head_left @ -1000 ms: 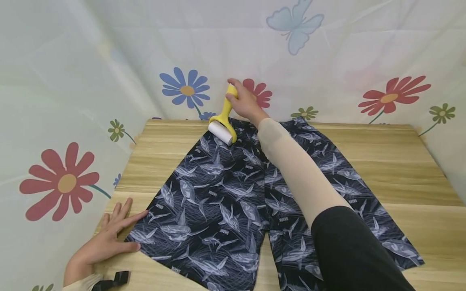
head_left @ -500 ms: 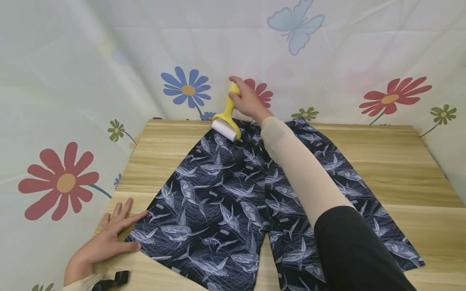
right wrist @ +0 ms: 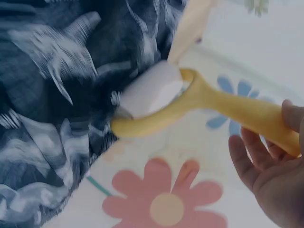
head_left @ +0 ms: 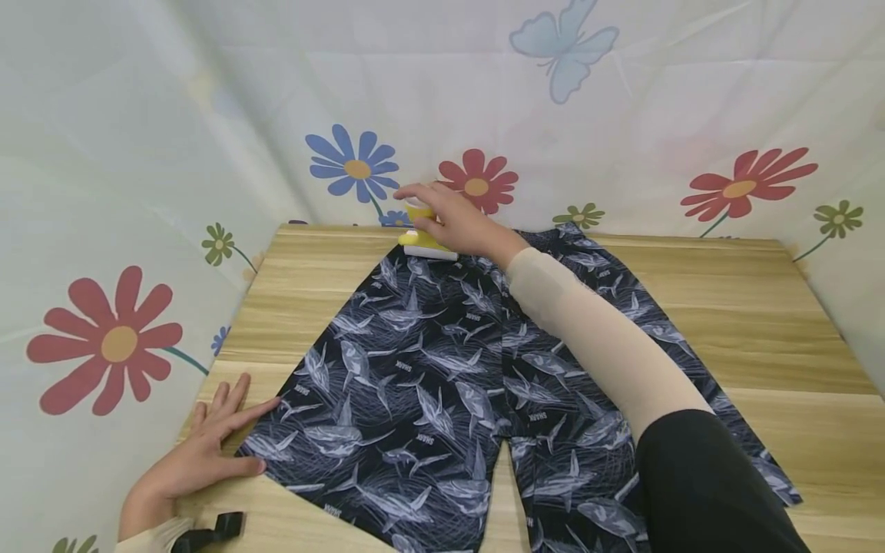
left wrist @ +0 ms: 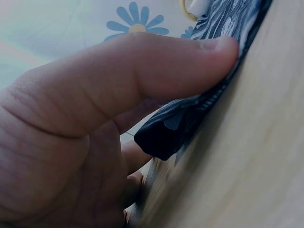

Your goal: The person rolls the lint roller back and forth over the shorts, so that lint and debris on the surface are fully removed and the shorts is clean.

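Lint roller (right wrist: 204,95): yellow handle, curved yellow frame, white cylinder; at waistband end of shorts (head_left: 415,369). Right hand (head_left: 459,221) gripping handle. Shorts flat on wood-grain bench (head_left: 760,322), blackish, pale shark print, "SHARK" lettering. Left hand (head_left: 200,453) spread wide, thumb and index finger touching leg-hem corner.

Room at 3 o'clock, worktop (head_left: 774,322) bare past shorts (head_left: 408,369); R arm (head_left: 601,342) blks 4-to-11 lane, curtain (head_left: 636,115) stops 12!

Shark-print shorts (head_left: 387,384) lie spread on a seemingly wooden table (head_left: 760,322).
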